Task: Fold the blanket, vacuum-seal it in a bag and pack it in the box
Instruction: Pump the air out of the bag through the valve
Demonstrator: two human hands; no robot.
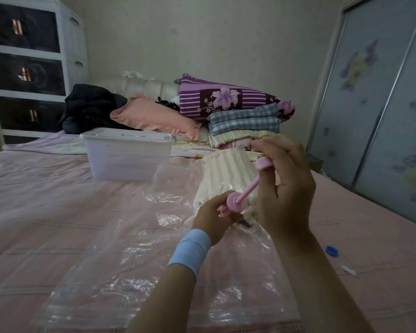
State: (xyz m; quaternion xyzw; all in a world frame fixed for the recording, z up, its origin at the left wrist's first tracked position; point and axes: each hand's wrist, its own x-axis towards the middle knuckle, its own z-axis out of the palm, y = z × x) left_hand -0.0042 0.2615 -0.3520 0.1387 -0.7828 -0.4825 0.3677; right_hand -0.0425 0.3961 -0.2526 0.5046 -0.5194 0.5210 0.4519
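Note:
A folded cream blanket (222,174) lies inside a clear vacuum bag (139,255) spread flat on the bed. A pink hand pump (235,201) stands on the bag near the blanket's front end. My left hand (214,219) grips the pump's body at its base. My right hand (283,186) holds the pump's handle (262,163), with the thin pink rod drawn out between the two. The clear plastic box (127,155) with its lid on sits further back on the bed.
The pink checked bed sheet (46,212) covers the whole bed. Pillows and folded quilts (240,116) pile up at the headboard. A blue cap (332,251) and a small white clip (350,270) lie to the right. A drawer unit (27,68) stands at left; a wardrobe door (382,116) at right.

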